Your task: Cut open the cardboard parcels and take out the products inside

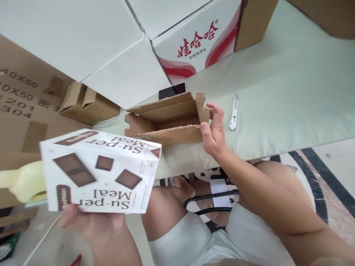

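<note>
pale green cloth covers the counter (288, 88), which carries an open cardboard box (180, 136), its long axis running leftward from the right fingers (217, 110), which pinch its end flap. the left fingers (69, 214) grasp a white printed carton (105, 177) at its lower edge; the carton extends up from them, long side also roughly sideways. from the right fingers, the nearer hand to the box, the carton lies left and nearer the body.
</note>
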